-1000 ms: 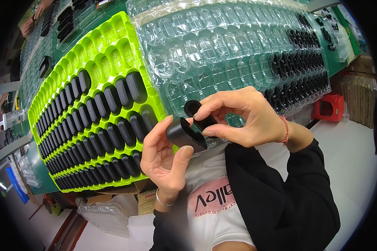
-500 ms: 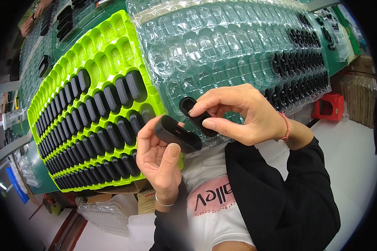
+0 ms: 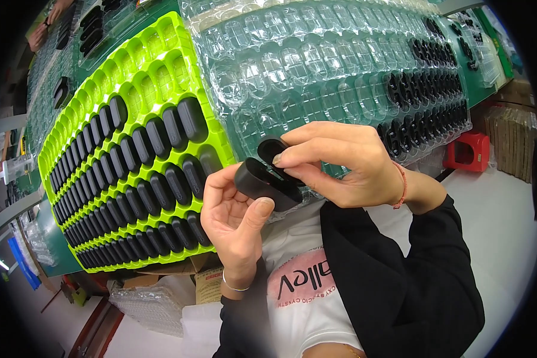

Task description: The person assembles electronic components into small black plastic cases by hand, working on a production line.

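My left hand (image 3: 235, 218) grips a black oblong plastic case (image 3: 259, 182) between thumb and fingers. My right hand (image 3: 340, 164) pinches a smaller black insert (image 3: 271, 150) and presses it into the open top of that case. Both hands hover just in front of the near edge of a bright green tray (image 3: 161, 65) whose lower pockets hold several rows of the same black cases. To its right lies a clear blister tray (image 3: 316, 65), mostly bare pockets, with several black parts (image 3: 426, 101) at its right end.
A red plastic stool (image 3: 468, 152) stands on the white floor at right, beside stacked brown cartons (image 3: 516, 134). Cardboard boxes (image 3: 206, 283) and clear trays (image 3: 152, 307) sit under the table edge. Another person's hands (image 3: 48, 21) work at the far left.
The case in my left hand has tilted and shifted right. My right hand has brought the small insert down from above the case into its opening.
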Demonstrator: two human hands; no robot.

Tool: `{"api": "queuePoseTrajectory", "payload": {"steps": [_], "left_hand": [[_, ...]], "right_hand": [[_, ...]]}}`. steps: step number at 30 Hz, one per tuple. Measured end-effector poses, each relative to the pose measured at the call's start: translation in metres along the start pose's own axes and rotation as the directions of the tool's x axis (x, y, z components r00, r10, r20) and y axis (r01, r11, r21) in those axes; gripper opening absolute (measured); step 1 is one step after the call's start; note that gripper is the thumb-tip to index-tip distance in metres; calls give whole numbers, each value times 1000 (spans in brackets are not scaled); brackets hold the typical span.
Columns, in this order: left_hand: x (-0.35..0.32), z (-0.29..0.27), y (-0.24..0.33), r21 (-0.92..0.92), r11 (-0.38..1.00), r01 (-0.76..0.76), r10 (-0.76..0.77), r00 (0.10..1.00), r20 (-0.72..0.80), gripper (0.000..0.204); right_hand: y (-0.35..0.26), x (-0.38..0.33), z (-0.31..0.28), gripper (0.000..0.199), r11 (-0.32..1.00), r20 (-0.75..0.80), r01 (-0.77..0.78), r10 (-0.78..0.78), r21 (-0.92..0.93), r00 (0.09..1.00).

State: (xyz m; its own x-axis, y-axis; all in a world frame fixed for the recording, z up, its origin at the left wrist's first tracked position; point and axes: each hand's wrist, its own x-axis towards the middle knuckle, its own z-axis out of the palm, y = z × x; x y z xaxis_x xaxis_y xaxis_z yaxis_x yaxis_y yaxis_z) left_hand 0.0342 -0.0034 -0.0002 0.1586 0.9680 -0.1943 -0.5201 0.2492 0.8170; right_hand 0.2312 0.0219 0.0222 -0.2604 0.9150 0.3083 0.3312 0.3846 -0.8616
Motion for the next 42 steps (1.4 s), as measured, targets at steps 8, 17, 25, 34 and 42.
{"api": "queuePoseTrajectory", "payload": {"steps": [8,17,25,34,42], "left_hand": [[-2,1,1,54,998,-28,28,1000,0,48],[-4,-4,-9,10,994,-106,106,993,46,44],[-5,-10,-7,-88,996,32,-28,998,49,53],[-3,0,-14,200,936,-291,283,957,64,49],[3,0,-13,-17,972,-236,237,968,82,50]], "right_hand": [[4,-1,4,30,961,-20,211,-218,-181,976],[-4,-3,4,30,998,-9,57,-57,7,998],[-4,4,1,14,997,41,6,-9,76,999],[-7,8,5,18,1000,6,-2,2,27,1000],[-14,13,1,15,982,61,-137,130,133,990]]}}
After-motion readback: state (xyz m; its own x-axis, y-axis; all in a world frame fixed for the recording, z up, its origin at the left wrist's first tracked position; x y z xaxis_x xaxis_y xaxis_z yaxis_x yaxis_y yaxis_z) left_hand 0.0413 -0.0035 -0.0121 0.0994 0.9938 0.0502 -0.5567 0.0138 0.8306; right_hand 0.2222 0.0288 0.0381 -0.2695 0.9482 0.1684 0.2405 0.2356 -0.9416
